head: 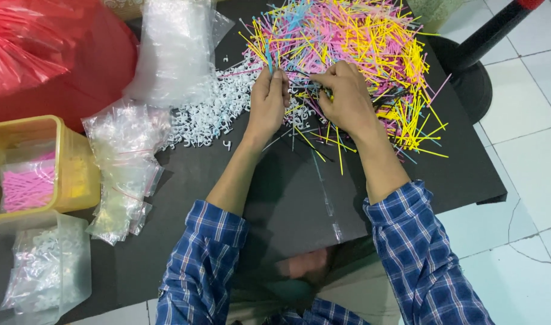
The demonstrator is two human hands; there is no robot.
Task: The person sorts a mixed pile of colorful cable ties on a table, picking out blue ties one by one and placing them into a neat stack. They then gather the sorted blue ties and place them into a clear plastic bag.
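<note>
My left hand (268, 99) pinches a blue stick (267, 59); my right hand (346, 96) curls closed in the coloured sticks (360, 42) — its grip's contents hidden.

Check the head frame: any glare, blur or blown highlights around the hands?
Head view: even overhead light, soft shadows under the left hand and right hand on the black mat; mild sheen on the clear plastic bags and floor tiles; the stick pile reads sharp; a blurred patch shows low at centre, between the sleeves.
</note>
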